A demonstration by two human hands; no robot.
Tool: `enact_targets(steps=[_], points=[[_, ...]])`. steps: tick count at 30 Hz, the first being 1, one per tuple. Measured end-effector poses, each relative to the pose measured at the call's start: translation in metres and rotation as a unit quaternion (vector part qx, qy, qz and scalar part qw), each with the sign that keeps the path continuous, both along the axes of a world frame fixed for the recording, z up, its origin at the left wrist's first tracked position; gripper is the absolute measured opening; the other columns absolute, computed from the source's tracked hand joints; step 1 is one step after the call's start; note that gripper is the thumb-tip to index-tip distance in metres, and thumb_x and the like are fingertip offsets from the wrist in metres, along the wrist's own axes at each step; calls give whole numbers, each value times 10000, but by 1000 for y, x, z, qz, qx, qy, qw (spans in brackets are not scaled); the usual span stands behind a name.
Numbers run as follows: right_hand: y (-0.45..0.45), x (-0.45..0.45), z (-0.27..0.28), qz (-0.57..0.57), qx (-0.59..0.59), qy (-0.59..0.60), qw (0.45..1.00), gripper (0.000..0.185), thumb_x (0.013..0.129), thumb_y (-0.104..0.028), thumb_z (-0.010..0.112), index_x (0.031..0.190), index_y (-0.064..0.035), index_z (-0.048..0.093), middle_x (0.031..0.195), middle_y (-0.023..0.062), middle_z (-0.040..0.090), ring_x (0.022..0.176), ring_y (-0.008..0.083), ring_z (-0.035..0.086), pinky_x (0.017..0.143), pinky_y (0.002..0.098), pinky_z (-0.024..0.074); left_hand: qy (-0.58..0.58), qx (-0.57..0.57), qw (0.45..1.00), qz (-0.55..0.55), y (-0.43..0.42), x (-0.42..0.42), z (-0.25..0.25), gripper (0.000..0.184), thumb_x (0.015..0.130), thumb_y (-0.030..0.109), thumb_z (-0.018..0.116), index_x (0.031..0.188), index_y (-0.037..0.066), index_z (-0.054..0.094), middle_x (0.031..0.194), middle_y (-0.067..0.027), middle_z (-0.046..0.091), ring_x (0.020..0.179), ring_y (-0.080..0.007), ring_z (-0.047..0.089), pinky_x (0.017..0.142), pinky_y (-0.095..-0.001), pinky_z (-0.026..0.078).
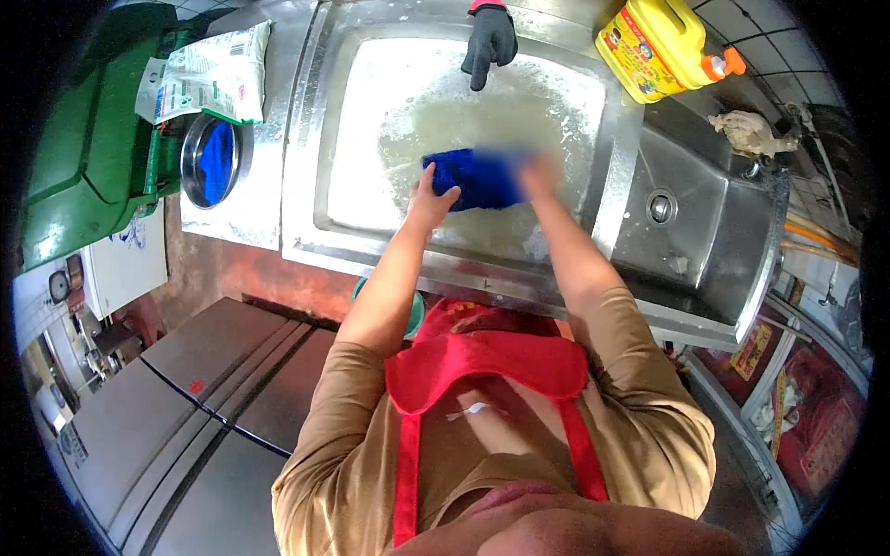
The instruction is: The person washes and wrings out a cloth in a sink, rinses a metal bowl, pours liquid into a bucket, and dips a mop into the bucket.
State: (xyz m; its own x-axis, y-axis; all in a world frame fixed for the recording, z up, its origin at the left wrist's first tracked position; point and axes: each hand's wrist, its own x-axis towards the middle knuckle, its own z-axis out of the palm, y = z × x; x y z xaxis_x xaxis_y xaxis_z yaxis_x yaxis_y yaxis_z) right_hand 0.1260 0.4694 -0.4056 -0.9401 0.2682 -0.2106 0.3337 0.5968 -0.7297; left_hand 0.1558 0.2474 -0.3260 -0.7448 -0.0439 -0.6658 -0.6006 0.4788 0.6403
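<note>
Head view: I see the left hand (430, 196) pinching the left end of the cloth (476, 183); the right hand (540, 178), blurred, meets the other end, grip unclear. The cloth's long axis runs crosswise, inside the sink (313, 167), glove (489, 42) beyond.

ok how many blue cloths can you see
2: one cloth between the left hand and blurred right hand, at the large basin; what looks like a second cloth in the round metal bowl. Others may be hidden in the cloudy water.
</note>
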Motion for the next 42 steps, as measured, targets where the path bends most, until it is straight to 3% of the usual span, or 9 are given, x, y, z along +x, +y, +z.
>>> enact_targets(steps=[5,9,13,16,19,23,27,34,42], points=[[-45,19,44,-27,-627,-226,745,285,736,-20,593,1012,-73,546,923,85,596,800,201,603,761,351,508,-178,293,908,241,21,-9,29,598,831,467,523,1309,147,359,1319,-130,376,1139,-308,455,912,-475,409],[-79,37,123,-86,-691,-245,674,264,754,-32,581,1014,-44,543,894,87,596,779,208,600,710,346,508,-177,561,748,308,7,-12,-15,547,860,543,395,1076,64,547,1011,-144,598,921,-297,575,851,-418,456],[-107,52,172,43,-406,-86,909,262,754,-99,632,1005,-68,562,868,74,594,785,156,573,685,304,467,-179,599,700,346,4,-5,-12,368,883,413,437,877,69,566,856,-144,585,807,-283,566,754,-424,471],[-101,39,160,76,-155,200,964,214,732,-165,657,897,-82,551,823,106,590,757,269,580,684,365,458,-82,872,379,298,48,3,5,290,902,330,433,926,65,548,880,-127,588,842,-251,565,802,-384,460],[-80,9,113,81,-17,311,947,153,746,-162,620,841,-71,541,781,130,575,689,307,559,633,406,448,-81,563,730,379,47,-15,25,303,907,268,416,1086,47,524,979,-102,600,901,-215,585,823,-357,468],[-19,-21,28,239,150,-8,959,130,766,-175,567,829,-62,586,837,150,563,725,278,549,668,394,430,-81,399,851,331,54,-20,49,340,888,260,478,1134,25,483,1027,-103,583,878,-225,605,713,-372,513],[0,-3,16,135,123,200,963,172,756,-182,586,863,-48,571,869,147,557,793,299,538,696,411,429,130,162,967,150,20,-26,-1,592,778,273,636,1262,63,367,1154,-167,508,1057,-291,509,859,-401,430],[-10,37,26,183,281,-72,939,404,742,-247,648,1098,-87,543,1079,157,538,1019,321,508,863,432,394,112,-89,965,-220,-21,-14,-40,797,728,200,675,1373,127,214,1324,-213,346,1186,-377,365,926,-387,392],[-24,9,105,-83,-655,-186,728,354,812,-294,609,1039,-26,558,920,94,618,794,206,613,712,360,501,-205,336,884,252,4,-10,26,720,857,435,495,1397,134,127,1422,-177,150,1195,-434,335,847,-570,433]])
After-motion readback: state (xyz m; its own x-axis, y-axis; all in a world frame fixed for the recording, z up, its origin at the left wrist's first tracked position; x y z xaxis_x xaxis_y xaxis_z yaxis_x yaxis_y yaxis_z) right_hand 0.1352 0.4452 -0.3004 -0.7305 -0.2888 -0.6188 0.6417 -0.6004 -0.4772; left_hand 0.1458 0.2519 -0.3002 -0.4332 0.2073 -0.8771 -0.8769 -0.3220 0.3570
